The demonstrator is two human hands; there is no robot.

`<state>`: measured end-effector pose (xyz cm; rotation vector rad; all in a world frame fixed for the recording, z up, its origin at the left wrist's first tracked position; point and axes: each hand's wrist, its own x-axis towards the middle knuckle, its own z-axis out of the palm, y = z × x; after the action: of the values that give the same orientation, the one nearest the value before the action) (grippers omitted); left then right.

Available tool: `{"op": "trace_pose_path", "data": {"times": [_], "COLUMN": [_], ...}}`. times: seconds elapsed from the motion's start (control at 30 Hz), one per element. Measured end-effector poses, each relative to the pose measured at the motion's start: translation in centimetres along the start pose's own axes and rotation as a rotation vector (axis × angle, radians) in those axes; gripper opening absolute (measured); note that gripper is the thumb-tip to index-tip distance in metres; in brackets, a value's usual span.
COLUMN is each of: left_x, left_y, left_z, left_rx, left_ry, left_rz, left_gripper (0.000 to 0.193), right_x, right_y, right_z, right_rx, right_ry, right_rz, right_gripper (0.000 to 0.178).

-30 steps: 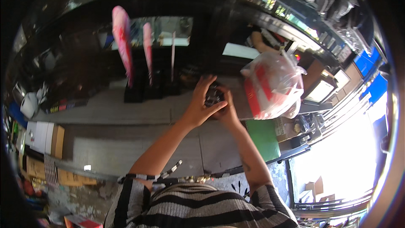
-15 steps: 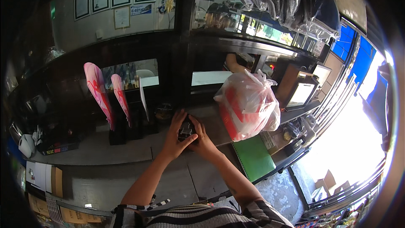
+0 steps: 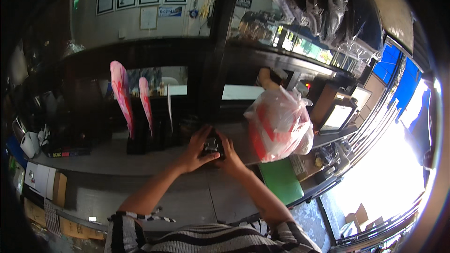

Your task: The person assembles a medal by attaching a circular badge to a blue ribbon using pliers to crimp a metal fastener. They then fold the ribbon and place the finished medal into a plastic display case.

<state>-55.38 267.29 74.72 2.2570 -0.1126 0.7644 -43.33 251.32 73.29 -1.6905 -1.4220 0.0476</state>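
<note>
left hand + right hand: fingers clasp small dark device, steadied over tabletop | red-white plastic bag rests just right

Black-and-white striped short sleeves

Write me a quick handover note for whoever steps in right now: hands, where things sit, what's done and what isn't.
Left hand: closed around the left side of a small dark object, over the grey counter.
Right hand: gripping the same object from the right.
Beside them on the right: a tied red-and-white plastic bag standing on the counter, untouched. A green mat lies below it.
Done: object is held in both hands.
Left: what the object is cannot be told; it has not been set down.
</note>
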Motion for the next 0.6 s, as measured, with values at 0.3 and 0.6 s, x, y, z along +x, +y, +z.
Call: {"op": "trace_pose_path", "data": {"times": [0.3,0.6], "left_x": [-10.0,-18.9], "left_y": [9.3,8.4], "left_z": [-2.1,0.5], "left_rx": [-0.586,-1.224], "left_ry": [-0.107,-0.152], "left_rz": [-0.349,-0.926], "left_gripper": [0.09,0.073], "right_x": [-4.8,-1.5], "right_y": [-10.4,-9.8], "right_z": [-3.9,-2.0], "right_rx": [0.16,0.178], "right_ry": [-0.567,-1.255], "right_rz": [0.144,0.237], "right_gripper": [0.102,0.07]}}
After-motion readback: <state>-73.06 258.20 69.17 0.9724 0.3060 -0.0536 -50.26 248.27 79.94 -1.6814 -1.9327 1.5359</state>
